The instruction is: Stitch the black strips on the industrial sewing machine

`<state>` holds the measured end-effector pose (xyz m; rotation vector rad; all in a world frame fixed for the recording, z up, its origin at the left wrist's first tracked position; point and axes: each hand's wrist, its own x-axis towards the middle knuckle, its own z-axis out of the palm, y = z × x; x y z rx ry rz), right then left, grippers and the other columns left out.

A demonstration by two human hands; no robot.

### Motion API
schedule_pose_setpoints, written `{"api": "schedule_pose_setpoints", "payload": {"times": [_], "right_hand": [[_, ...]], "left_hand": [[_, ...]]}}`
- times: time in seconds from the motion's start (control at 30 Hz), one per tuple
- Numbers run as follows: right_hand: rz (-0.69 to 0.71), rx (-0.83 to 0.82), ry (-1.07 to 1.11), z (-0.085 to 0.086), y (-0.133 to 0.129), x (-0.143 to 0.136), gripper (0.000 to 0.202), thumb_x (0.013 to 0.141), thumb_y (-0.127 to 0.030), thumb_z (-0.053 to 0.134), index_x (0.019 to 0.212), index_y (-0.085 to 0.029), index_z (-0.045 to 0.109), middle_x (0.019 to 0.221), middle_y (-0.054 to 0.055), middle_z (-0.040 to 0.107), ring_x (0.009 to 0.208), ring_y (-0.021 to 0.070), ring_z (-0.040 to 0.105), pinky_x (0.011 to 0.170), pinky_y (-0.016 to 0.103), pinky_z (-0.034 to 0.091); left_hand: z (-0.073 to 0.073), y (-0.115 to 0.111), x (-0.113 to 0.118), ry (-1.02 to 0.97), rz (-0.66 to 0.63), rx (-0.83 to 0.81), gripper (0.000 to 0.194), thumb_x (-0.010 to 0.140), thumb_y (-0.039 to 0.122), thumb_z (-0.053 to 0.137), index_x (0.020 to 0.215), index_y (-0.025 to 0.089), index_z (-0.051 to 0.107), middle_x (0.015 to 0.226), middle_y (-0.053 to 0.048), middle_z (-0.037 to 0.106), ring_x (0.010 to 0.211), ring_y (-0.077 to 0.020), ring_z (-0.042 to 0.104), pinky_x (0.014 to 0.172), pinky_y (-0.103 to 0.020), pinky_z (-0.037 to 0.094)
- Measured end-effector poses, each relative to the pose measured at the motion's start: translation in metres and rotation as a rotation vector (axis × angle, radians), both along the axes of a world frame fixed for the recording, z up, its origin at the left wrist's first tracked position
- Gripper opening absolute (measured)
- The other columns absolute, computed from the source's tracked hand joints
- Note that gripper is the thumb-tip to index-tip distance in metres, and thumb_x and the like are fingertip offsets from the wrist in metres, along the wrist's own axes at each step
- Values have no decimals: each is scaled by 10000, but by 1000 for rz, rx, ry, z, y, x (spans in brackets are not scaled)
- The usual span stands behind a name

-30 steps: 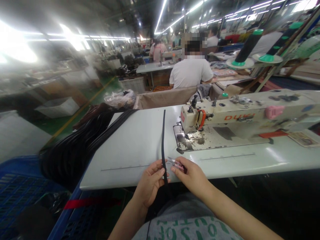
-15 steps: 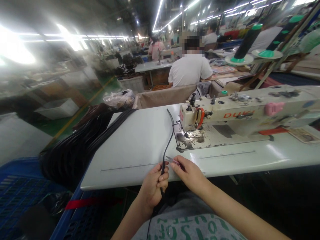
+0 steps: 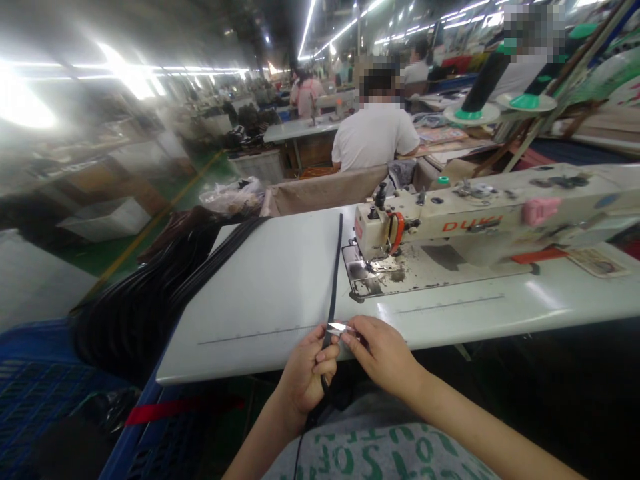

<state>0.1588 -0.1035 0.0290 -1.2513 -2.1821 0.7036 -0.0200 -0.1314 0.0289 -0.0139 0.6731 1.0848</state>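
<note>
My left hand (image 3: 311, 370) is closed around a thin black strip (image 3: 337, 273) at the front edge of the white table. From the fingers the strip runs away from me over the tabletop, ending left of the sewing machine's head; its lower part hangs toward my lap. In my right hand (image 3: 383, 347) is a pair of small thread snips (image 3: 340, 328), mostly hidden by the fingers. The blades point left and lie at the strip, just above my left fingertips. Whether they touch it cannot be made out.
The sewing machine (image 3: 430, 220) stands on the right of the white table (image 3: 260, 287). Black strips (image 3: 150, 293) hang in a bundle over the left edge, beside a blue crate (image 3: 40, 373). A person in a white shirt (image 3: 375, 137) sits beyond the fabric-lined bin (image 3: 320, 193).
The snips have moved against the strip beside my left fingertips, with my right hand slightly nearer. The strip's far part lies straighter and shows its flat side. The whole view has shifted slightly.
</note>
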Motion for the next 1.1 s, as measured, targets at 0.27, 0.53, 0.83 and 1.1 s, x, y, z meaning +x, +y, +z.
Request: {"api": "schedule_pose_setpoints", "payload": {"times": [0.27,0.53,0.83,1.1], "right_hand": [[-26,61,-37,3,-2,0,190,1036,-314,528,871,-229,570,856,45,683,784,208,620,710,315,429],[-40,124,-109,3,-5,0,139,1021,-285,551,906,-221,596,880,49,694,821,221,628,745,328,436],[-32,2,-26,3,-6,-3,190,1020,-333,510,882,-229,589,869,48,673,824,221,599,746,330,413],[-27,-399,414,-11,5,-4,425,1001,-576,477,795,-220,585,711,-22,573,688,161,522,641,279,412]], "left_hand": [[-5,-2,-2,-13,-7,37,277,944,-76,377,1024,70,599,854,-28,557,478,19,387,353,-47,224],[-4,-1,-1,13,-15,37,231,921,-65,459,1003,72,626,842,-23,565,479,21,374,356,-44,217],[-5,-4,3,38,-24,23,228,896,-61,487,1022,60,634,861,-40,586,472,24,361,357,-47,212],[-9,-5,3,59,-28,41,209,869,-56,525,992,94,604,875,-11,544,481,27,344,362,-49,200]]}}
